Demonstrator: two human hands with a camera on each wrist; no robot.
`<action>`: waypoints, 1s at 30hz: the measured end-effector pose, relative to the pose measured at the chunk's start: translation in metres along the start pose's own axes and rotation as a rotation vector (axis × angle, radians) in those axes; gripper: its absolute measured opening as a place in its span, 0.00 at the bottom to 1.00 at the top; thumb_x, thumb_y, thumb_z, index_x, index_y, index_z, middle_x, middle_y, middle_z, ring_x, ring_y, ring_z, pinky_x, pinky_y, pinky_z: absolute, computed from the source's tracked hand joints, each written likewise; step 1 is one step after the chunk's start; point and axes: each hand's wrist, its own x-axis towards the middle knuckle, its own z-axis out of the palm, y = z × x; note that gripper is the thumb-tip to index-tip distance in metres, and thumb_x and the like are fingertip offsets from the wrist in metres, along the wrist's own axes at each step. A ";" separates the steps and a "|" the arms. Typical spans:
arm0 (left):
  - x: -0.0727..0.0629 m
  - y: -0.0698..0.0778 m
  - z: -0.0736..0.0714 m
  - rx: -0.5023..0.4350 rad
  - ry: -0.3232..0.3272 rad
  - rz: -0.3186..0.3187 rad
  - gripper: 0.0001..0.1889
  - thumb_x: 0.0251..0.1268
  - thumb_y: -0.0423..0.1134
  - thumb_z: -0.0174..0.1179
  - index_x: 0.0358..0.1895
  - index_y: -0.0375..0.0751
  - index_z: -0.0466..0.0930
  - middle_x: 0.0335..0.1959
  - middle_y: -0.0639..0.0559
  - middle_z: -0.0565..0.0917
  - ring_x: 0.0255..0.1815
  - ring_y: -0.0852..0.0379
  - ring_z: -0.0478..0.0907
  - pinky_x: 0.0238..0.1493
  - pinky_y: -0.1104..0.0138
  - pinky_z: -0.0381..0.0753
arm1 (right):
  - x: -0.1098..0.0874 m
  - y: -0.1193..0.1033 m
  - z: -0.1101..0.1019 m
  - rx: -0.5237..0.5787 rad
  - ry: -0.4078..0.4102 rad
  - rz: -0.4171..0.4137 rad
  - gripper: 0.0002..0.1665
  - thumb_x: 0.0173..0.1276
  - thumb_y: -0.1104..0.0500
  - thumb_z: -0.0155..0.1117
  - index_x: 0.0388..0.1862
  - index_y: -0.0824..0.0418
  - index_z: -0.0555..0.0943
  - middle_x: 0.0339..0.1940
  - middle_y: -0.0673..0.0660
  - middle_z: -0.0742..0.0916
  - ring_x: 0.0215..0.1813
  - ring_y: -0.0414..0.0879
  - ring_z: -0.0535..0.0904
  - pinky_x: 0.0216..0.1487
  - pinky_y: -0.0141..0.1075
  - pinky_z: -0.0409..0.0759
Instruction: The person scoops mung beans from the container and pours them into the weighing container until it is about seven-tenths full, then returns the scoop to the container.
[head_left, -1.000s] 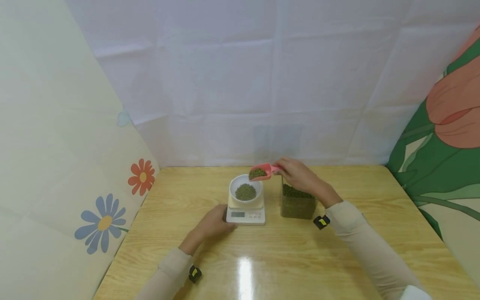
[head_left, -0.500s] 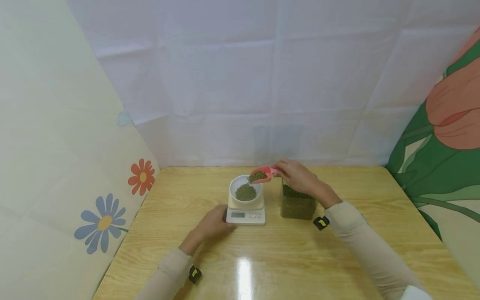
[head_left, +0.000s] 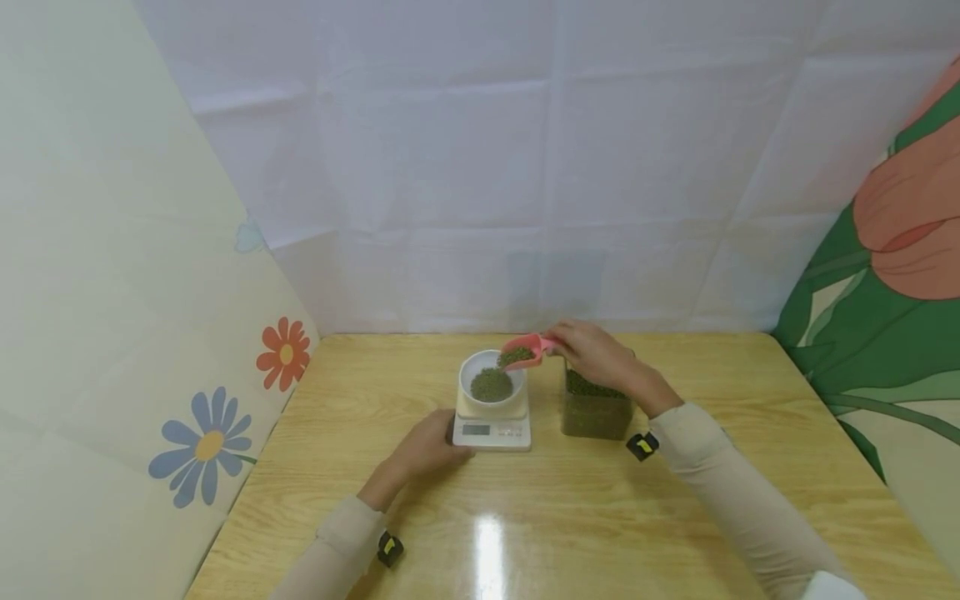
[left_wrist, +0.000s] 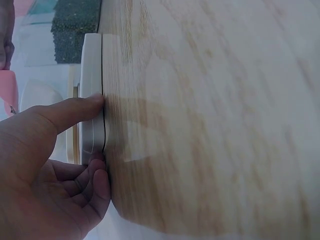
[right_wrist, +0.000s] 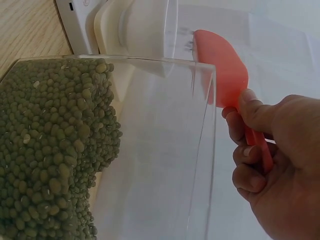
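Observation:
My right hand point(head_left: 596, 354) grips the handle of a pink scoop point(right_wrist: 222, 67), fingers curled and thumb on top. Green mung beans point(head_left: 517, 356) lie in the scoop, which tips over the right rim of a white bowl point(head_left: 467, 375); a few drop from its lip. A heap of mung beans point(head_left: 491, 385) fills the bowl's bottom. Under the bowl is a white kitchen scale point(head_left: 491, 442) with a small display. My left hand point(head_left: 429, 446) holds the scale's front left corner, thumb along the front side point(left_wrist: 75, 112) and fingers curled at the left side.
A clear square container point(head_left: 596, 417), part full of mung beans point(right_wrist: 45, 140), stands right of the scale beneath my right forearm. The wooden table point(head_left: 570, 525) meets a white cloth backdrop point(head_left: 450, 167) behind and flowered panels point(head_left: 112, 333) at the sides.
My right hand has lowered slightly and tipped the scoop down toward the bowl; beans now slip from its lip. The left hand and scale have stayed in place.

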 end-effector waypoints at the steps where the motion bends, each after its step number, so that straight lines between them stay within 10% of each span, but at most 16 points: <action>1: 0.000 0.000 0.000 0.000 -0.001 -0.002 0.26 0.61 0.42 0.77 0.62 0.44 0.82 0.48 0.54 0.88 0.46 0.59 0.83 0.55 0.57 0.87 | 0.000 -0.001 0.000 0.002 0.000 0.001 0.15 0.78 0.61 0.65 0.56 0.69 0.85 0.47 0.62 0.89 0.49 0.56 0.86 0.52 0.52 0.86; 30: -0.001 0.003 -0.001 -0.027 -0.013 -0.023 0.23 0.62 0.42 0.76 0.60 0.46 0.82 0.44 0.57 0.87 0.43 0.60 0.83 0.52 0.60 0.86 | 0.001 -0.006 -0.001 -0.025 -0.035 0.006 0.17 0.80 0.59 0.63 0.60 0.66 0.85 0.50 0.61 0.89 0.52 0.56 0.86 0.57 0.53 0.87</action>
